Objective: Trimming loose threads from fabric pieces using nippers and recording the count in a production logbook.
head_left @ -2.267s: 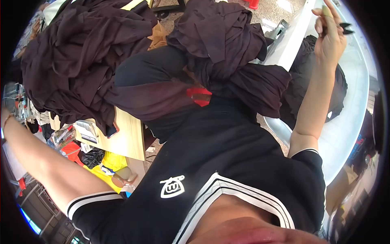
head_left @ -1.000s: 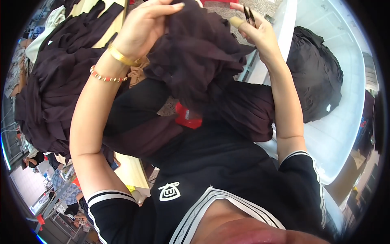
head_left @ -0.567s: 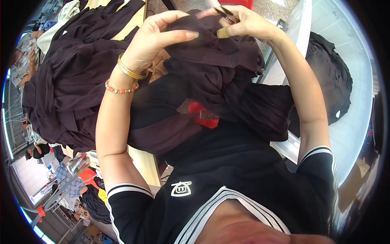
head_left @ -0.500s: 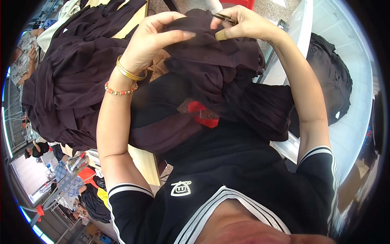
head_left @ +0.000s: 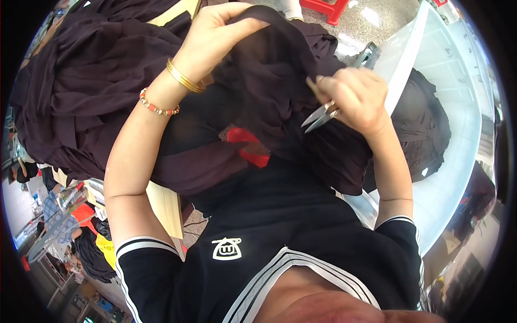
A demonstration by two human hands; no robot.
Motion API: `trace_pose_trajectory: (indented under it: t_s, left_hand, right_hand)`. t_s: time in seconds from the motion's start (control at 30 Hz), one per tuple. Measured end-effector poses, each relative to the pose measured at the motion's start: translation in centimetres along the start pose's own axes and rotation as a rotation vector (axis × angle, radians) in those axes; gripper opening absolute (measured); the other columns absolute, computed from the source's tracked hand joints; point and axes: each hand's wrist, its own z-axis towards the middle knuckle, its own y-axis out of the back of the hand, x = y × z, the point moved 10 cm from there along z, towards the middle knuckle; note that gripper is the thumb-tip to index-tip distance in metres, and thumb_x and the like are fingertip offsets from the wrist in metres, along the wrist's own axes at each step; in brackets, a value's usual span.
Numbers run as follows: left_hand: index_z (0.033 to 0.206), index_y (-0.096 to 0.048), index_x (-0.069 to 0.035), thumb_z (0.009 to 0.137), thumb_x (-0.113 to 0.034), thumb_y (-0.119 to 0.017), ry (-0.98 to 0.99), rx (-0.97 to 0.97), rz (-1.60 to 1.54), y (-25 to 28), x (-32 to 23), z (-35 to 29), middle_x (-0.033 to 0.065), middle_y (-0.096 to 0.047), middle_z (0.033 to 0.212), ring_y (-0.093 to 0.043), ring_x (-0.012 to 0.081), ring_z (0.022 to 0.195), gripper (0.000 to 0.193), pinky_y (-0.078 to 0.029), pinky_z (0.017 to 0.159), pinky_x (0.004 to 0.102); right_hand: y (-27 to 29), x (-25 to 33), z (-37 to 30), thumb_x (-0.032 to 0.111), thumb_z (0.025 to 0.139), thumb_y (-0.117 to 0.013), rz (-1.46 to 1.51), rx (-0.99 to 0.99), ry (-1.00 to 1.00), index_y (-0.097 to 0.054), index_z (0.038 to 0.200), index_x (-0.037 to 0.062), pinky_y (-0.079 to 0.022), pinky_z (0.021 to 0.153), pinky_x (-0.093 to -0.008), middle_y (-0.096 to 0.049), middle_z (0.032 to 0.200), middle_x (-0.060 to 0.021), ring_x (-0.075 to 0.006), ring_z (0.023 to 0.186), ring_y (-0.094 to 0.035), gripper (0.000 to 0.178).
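A dark purple-brown garment (head_left: 277,59) of thin cloth hangs in front of me and drapes over my lap. High up in the view, my left hand (head_left: 212,46) pinches its edge between thumb and fingers and holds it raised. My right hand (head_left: 355,99), slightly smeared by motion, is closed around small metal thread snips (head_left: 319,117). Their blades are parted and point down and to the left, over the folds of cloth. A red patch (head_left: 247,146) shows between the folds near my waist.
More dark garments (head_left: 81,102) are heaped on a light wooden table (head_left: 164,210) at the left. To the right stands a translucent plastic bin (head_left: 466,116) with dark cloth (head_left: 423,129) inside. A red stool (head_left: 328,9) is on the speckled floor beyond.
My right hand has left the garment's upper edge and moved down and to the right with the snips, whose blades now show. My left hand still pinches the cloth, slightly higher.
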Motion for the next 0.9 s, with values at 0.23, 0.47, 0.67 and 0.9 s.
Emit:
trace_pose_trajectory:
  t_s: [0.23,0.47,0.67,0.9]
  left_hand:
    - [0.102,-0.064,0.002,0.089,0.001,-0.053,0.039,-0.053,-0.297,-0.5,-3.1,0.1,0.0074,-0.066,0.100,-0.061,0.0139,0.091,0.018,-0.048,0.083,0.0241]
    - [0.098,-0.064,0.000,0.084,0.006,-0.056,0.106,0.006,-0.545,0.0,-0.8,-0.3,0.0053,-0.065,0.098,-0.061,0.0107,0.087,0.018,-0.048,0.078,0.0213]
    - [0.089,-0.060,-0.002,0.081,0.011,-0.059,-0.166,0.209,-0.712,-1.7,-3.9,0.3,0.0013,-0.060,0.092,-0.059,0.0101,0.085,0.016,-0.047,0.078,0.0216]
    - [0.083,-0.060,-0.002,0.078,0.015,-0.059,-0.725,0.411,-0.583,-3.3,-5.3,-0.3,0.0014,-0.048,0.097,-0.054,0.0098,0.087,0.018,-0.042,0.079,0.0212]
  right_hand:
    - [-1.5,-2.6,0.4,0.011,0.066,-0.081,0.440,0.069,-0.316,-0.061,0.074,0.0102,-0.038,0.043,-0.0266,-0.051,0.058,-0.0011,-0.0150,0.048,-0.052,0.022]
    - [-2.2,-6.3,-0.2,0.005,0.082,-0.069,0.659,-0.038,-0.788,-0.058,0.120,0.0029,-0.033,0.063,-0.0173,-0.054,0.085,0.0036,-0.0025,0.074,-0.045,0.040]
    - [-4.2,-6.6,-0.8,-0.003,0.079,-0.068,0.764,-0.069,-0.818,-0.059,0.114,0.0008,-0.045,0.072,-0.0189,-0.064,0.109,-0.0033,-0.0061,0.091,-0.057,0.037]
    - [-5.4,-7.3,0.8,0.000,0.073,-0.071,0.831,-0.185,-0.382,-0.063,0.101,0.0033,-0.045,0.076,-0.0279,-0.057,0.092,-0.0074,-0.0176,0.084,-0.056,0.029]
